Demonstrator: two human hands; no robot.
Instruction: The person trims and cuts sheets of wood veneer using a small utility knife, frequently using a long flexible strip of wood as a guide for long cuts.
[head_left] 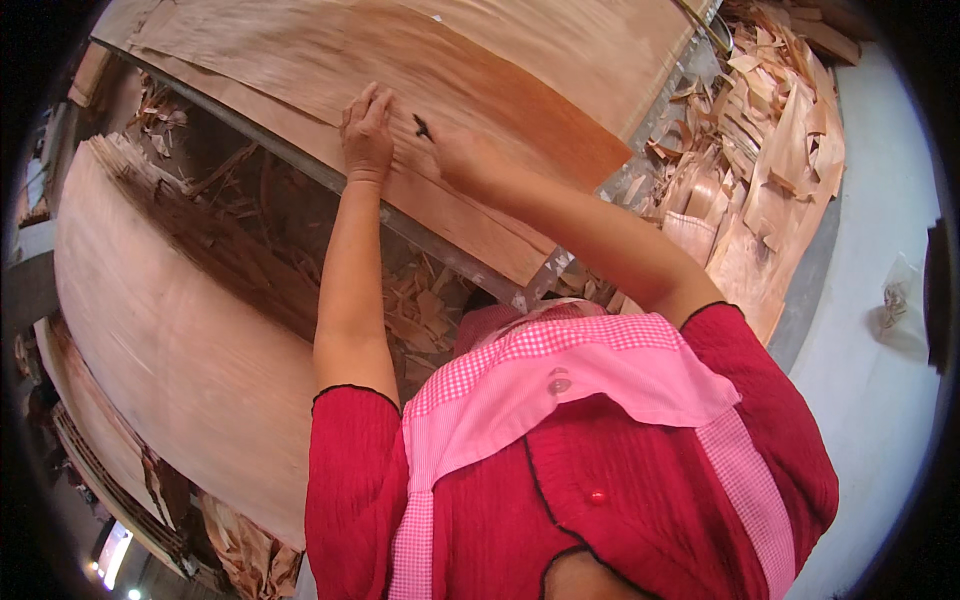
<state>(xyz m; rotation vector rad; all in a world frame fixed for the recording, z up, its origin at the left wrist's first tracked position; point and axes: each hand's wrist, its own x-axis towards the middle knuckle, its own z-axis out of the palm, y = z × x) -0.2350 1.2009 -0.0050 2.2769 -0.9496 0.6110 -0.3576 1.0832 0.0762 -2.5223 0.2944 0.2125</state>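
Note:
Thin wood veneer sheets point(330, 60) lie layered on a metal-edged table point(285, 153) in front of me, with a darker reddish strip point(560, 125) running toward the right corner. Close to the near edge of the stack, my left hand point(367, 135) rests on the veneer, fingers stretched forward and pressing down. Just to its right, my right hand point(462, 158) is closed round a small black tool point(422, 126). Only a dark forked end pokes out of the fist, so its exact kind is hidden. Motion blurs this hand slightly.
Torn veneer scraps point(765, 150) are heaped right of the table. A large stack of veneer sheets point(190, 320) stands at the left, with more loose scraps point(420, 310) on the floor between it and the table. A clear plastic bag point(900, 305) lies on the pale surface at far right.

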